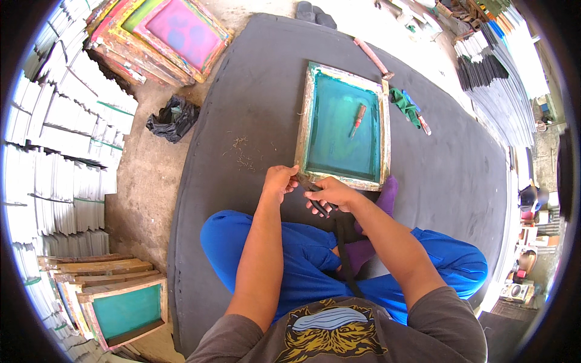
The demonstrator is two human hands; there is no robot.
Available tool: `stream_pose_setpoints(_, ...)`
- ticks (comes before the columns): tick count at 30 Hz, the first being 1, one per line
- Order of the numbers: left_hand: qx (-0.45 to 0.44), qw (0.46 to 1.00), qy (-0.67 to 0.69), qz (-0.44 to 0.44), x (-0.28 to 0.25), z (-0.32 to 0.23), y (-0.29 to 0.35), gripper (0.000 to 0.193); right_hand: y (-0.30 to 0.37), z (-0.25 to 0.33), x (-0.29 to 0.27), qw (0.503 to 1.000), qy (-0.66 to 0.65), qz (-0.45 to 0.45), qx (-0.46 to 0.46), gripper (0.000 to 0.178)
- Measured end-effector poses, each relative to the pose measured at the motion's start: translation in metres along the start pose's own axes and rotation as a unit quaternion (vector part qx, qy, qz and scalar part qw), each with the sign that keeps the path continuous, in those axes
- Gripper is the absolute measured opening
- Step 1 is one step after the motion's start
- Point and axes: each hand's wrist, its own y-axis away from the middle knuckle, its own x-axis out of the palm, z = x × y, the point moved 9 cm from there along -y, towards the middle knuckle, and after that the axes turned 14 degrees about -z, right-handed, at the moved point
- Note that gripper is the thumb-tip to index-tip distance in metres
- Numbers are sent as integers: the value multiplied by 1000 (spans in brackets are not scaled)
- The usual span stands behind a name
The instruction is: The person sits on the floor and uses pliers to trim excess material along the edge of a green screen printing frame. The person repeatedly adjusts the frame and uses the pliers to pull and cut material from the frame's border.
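A wooden screen-printing frame (304, 115) with teal mesh lies on the dark mat in front of me. In my right hand (334, 195) is a pair of pliers (318, 206) with black handles, its jaws at the frame's near left corner. Right beside those jaws, the fingers of my left hand (280, 182) are closed at that same corner; what they pinch is hidden. On the mesh rests a screwdriver (358, 121) with a reddish handle. Thin fibre scraps (242, 154) are scattered on the mat left of the frame.
Beyond the frame's far right corner lies a hammer (370, 55). A green cloth (403, 107) and a red-handled tool (425, 125) sit right of the frame. Left of the mat (242, 199) are a black plastic bag (173, 118) and stacked frames (181, 33). More frames (130, 311) lean nearer me.
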Motion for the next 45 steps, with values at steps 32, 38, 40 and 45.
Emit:
stream_pose_setpoints(32,117,970,52,-206,-27,-5,-38,39,-12,17,-56,917,351,5,189,31)
stream_pose_setpoints(38,143,972,28,-184,-14,-3,-41,39,-32,31,-62,891,372,6,261,34)
stream_pose_setpoints(40,139,973,13,-184,-12,-2,-41,39,-36,37,-59,869,434,14,236,26)
stream_pose_setpoints(45,120,976,-3,-181,-10,-4,-35,39,-7,34,-44,875,466,-70,114,13)
